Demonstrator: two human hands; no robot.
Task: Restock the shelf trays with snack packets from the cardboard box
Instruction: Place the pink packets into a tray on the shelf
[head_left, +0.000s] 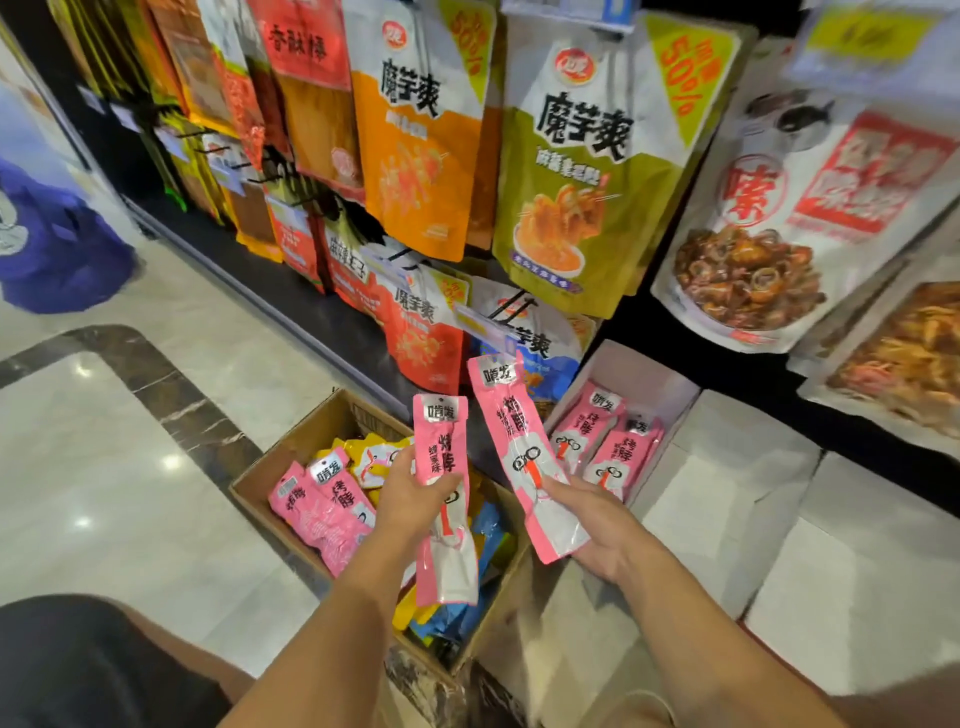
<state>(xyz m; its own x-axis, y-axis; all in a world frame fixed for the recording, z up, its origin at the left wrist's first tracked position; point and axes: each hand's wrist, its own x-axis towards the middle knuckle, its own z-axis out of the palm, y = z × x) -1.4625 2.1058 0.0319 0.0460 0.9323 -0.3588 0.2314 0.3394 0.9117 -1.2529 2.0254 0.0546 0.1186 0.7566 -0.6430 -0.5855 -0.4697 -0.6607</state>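
Packets long and pink, with white labelled tops and clear lower ends, one in each fist. Fingers of the left hand (410, 499) curl round a pink packet (441, 441), upright above the open cardboard box (311, 431) of pink, yellow and blue packs. Beside it the right hand (592, 525) grips a second packet (511, 426) by its lower end, tilted, near the white shelf tray (654, 384) holding a few more.

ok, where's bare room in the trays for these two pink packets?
Bare: the white trays right of the part-filled tray, and that tray's strip behind its pink packets. Crowded: the cardboard box, heaped with packets.
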